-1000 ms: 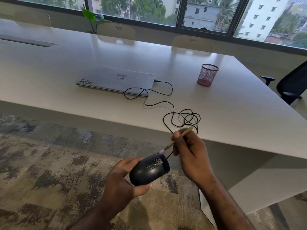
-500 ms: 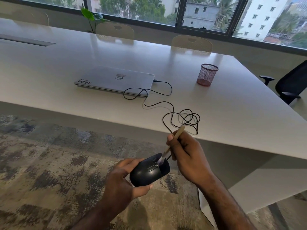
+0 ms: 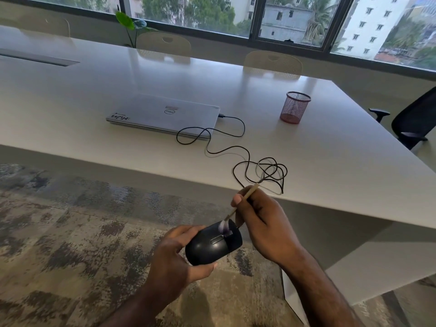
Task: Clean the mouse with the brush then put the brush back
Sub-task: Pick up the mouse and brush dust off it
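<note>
Cleaning step in hand, by our reading. We hold the black mouse in the left hand, fingers and thumb curled round its rear, out in the air over the carpet and short of the white table edge. The right hand pinches the thin wooden brush pen-fashion, handle slanting up and away toward the table, bristles down on the front of the mouse beside the scroll wheel; the tip is blurred, so we cannot say just where it touches. The mouse cable runs up from the mouse, loops in a tangle on the table near the edge, and goes on to the closed laptop. The red mesh cup stands well apart on the far right of the table, nothing visible in it; we judge it the likely home for the brush, though nothing proves it. Next move, as we judge it: work the bristles over the rest of the buttons and seams with light strokes, left hand turning the mouse, minding the cable slack; then reach across to the cup.
</note>
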